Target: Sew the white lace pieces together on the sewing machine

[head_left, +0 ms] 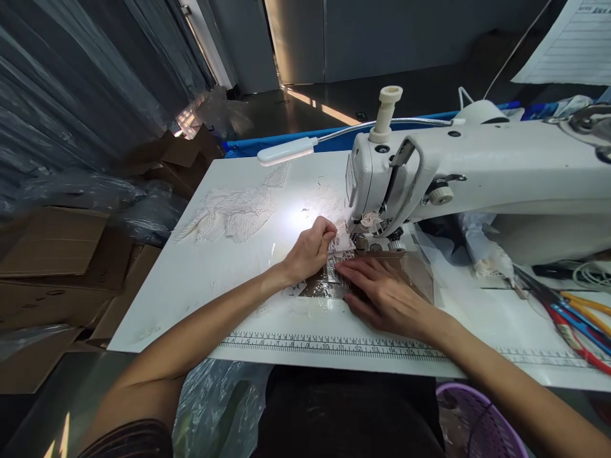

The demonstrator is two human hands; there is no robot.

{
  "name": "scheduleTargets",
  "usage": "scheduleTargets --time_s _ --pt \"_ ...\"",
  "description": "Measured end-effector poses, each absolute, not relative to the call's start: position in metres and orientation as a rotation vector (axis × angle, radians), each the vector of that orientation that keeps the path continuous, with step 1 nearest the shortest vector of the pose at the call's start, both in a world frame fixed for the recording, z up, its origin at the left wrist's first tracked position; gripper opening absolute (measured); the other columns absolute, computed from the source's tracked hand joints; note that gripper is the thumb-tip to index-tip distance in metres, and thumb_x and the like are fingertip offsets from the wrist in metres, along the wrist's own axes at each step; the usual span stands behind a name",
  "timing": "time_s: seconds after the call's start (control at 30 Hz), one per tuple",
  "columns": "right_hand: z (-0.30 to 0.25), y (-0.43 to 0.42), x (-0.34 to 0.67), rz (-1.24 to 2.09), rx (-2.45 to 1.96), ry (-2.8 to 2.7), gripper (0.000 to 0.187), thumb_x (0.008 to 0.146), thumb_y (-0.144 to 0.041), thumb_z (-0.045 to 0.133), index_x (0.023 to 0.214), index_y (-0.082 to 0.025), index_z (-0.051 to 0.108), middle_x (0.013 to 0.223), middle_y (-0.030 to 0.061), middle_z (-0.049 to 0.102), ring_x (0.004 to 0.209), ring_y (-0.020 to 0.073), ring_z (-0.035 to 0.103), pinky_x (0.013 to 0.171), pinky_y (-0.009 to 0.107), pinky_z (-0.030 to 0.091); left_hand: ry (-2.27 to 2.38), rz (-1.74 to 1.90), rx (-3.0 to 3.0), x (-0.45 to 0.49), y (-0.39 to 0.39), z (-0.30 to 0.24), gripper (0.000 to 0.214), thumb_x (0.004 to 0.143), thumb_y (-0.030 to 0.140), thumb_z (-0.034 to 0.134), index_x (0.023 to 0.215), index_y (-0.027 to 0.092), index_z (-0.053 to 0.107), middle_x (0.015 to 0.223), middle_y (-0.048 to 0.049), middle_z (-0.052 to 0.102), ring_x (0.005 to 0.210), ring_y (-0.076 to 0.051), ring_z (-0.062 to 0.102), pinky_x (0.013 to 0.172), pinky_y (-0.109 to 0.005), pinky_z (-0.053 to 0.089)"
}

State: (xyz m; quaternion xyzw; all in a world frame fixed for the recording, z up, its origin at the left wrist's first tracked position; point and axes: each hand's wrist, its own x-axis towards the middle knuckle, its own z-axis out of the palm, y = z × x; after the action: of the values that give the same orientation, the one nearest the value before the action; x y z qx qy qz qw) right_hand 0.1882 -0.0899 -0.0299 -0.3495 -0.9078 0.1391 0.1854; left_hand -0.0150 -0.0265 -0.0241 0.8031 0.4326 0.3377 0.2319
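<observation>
I sit at a white sewing machine (477, 172) on a white table (191, 280). My left hand (312, 251) is curled, its fingertips pinching a small piece of white lace (340, 243) just left of the needle area. My right hand (382, 294) lies flat with fingers stretched out, pressing the lace piece down on the metal plate (324, 287) in front of the presser foot (368, 240). A small lamp (286, 151) on a flexible neck lights the spot.
A bigger pile of white lace (233, 213) lies on the table's far left. A printed ruler (334, 345) runs along the front edge. Coloured tools (577, 318) lie at the right. Cardboard boxes (57, 254) stand left of the table; a purple basket (477, 426) sits below.
</observation>
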Motion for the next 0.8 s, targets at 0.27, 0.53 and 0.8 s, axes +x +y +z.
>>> scheduleTargets --time_s 0.27,0.53,0.8 --pt "-0.041 -0.101 0.187 0.269 -1.032 -2.598 0.039 0.097 -0.028 0.046 0.131 -0.011 0.055 0.132 0.0167 0.058 0.127 0.0333 0.047 0.091 0.053 0.048 0.589 0.742 2.848 -0.02 -0.022 -0.041 0.019 0.095 0.01 0.034 0.108 0.017 0.044 0.09 -0.0065 0.058 0.079 -0.018 0.055 0.075 -0.033 0.051" --pt "-0.044 -0.102 0.191 0.298 -0.954 -2.535 0.03 0.095 -0.023 0.048 0.118 -0.011 0.063 0.12 0.0155 0.065 0.122 0.0321 0.052 0.092 0.052 0.047 0.649 0.587 2.728 -0.031 -0.035 -0.028 0.039 0.08 0.009 0.048 0.118 0.011 0.051 0.099 -0.0109 0.059 0.089 -0.021 0.058 0.076 -0.035 0.053" --pt "-0.043 -0.101 0.194 0.373 -0.934 -2.492 0.027 0.094 -0.022 0.05 0.113 -0.011 0.066 0.114 0.0139 0.069 0.119 0.0334 0.053 0.092 0.054 0.047 0.596 0.819 2.814 -0.029 -0.035 -0.036 0.013 0.088 0.012 0.054 0.087 0.016 0.067 0.102 -0.0084 0.069 0.084 -0.017 0.064 0.077 -0.035 0.052"
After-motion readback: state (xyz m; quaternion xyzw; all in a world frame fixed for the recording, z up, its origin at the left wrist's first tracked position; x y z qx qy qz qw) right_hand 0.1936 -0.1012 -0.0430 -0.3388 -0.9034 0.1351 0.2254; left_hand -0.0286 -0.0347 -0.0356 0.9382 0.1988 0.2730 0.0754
